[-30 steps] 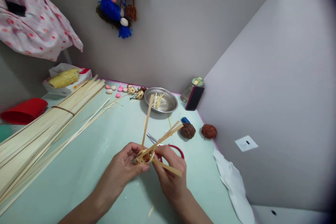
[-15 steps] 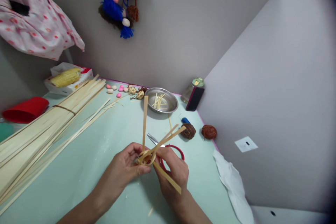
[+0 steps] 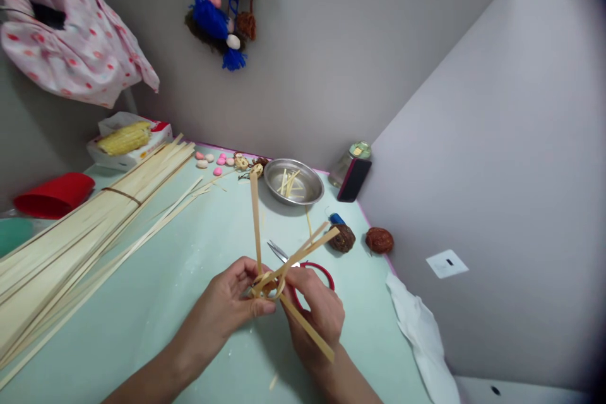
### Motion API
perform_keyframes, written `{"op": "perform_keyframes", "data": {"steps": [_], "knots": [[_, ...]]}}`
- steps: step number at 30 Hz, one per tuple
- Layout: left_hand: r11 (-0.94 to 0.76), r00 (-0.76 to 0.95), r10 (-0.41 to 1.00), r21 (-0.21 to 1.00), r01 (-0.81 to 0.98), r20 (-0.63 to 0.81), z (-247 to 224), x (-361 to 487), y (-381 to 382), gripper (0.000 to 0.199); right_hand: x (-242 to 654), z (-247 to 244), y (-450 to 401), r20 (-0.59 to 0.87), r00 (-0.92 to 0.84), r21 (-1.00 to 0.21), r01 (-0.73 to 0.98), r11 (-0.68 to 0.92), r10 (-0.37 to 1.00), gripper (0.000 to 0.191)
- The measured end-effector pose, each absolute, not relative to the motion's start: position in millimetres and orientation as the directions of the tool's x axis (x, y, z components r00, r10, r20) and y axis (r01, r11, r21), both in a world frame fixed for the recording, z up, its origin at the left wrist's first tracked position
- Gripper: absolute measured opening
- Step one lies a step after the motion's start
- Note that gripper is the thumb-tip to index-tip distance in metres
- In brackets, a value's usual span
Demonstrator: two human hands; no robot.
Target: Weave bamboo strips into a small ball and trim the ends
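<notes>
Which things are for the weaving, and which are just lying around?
Seems part of it:
- woven strip piece, in left hand and right hand
- strip bundle
- scissors, probably

Probably just lying around:
- phone
- red container
- crumpled white sheet

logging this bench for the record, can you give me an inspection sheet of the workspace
surface: pale green tabletop, a small pale offcut near the picture's bottom
job's things: woven piece, long ends loose; strip bundle, at left; scissors, partly hidden
clutter: metal bowl holding short strips; two yarn balls; phone, tilted
grip: left hand and right hand both on the woven piece
cables: nothing seen
surroundings: grey wall, wall plate, hanging spotted cloth
</notes>
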State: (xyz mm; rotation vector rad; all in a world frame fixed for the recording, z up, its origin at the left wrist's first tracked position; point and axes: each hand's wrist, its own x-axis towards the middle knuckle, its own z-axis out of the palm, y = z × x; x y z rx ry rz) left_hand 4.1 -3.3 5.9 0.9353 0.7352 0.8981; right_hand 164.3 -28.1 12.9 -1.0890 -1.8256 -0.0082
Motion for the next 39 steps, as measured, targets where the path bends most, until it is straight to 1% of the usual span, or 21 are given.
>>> {"op": "perform_keyframes", "data": {"steps": [5, 11, 13, 16, 18, 22, 26, 31, 39], "knots": [[0.306, 0.421, 0.893, 0.901, -0.307, -0.16, 7, 3, -3, 0.028, 165, 15, -27, 0.702, -0.157, -0.426, 0.688, 0.587, 0.694, 0.018], [0.288, 0.386, 0.908, 0.91, -0.297, -0.161, -1, 5, -2, 0.024, 166, 19, -26, 0.602, -0.151, -0.519, 0.672, 0.527, 0.784, 0.011], [0.296, 0.385, 0.908, 0.906, -0.303, -0.168, -2, 6, -2, 0.025, 165, 20, -26, 0.581, -0.135, -0.543, 0.67, 0.506, 0.803, 0.011], [0.32, 0.377, 0.909, 0.879, -0.354, -0.179, -3, 8, -2, 0.034, 166, 19, -25, 0.549, -0.119, -0.572, 0.668, 0.476, 0.827, 0.013], [0.349, 0.403, 0.895, 0.861, -0.369, -0.19, -2, 9, -2, 0.039, 166, 18, -25, 0.517, -0.106, -0.6, 0.664, 0.447, 0.85, 0.015], [0.374, 0.453, 0.869, 0.865, -0.334, -0.201, 3, 7, -4, 0.033, 167, 17, -24, 0.459, -0.05, -0.654, 0.656, 0.376, 0.887, 0.015], [0.347, 0.424, 0.884, 0.884, -0.314, -0.196, 1, 6, -5, 0.037, 165, 20, -24, 0.422, -0.007, -0.7, 0.633, 0.331, 0.907, 0.017], [0.343, 0.41, 0.893, 0.871, -0.352, -0.187, -4, 8, -5, 0.038, 165, 22, -25, 0.347, 0.022, -0.775, 0.57, 0.274, 0.938, 0.017], [0.335, 0.4, 0.894, 0.893, -0.301, -0.2, -4, 9, -4, 0.037, 168, 19, -22, 0.298, 0.01, -0.776, 0.586, 0.235, 0.955, 0.016]]}}
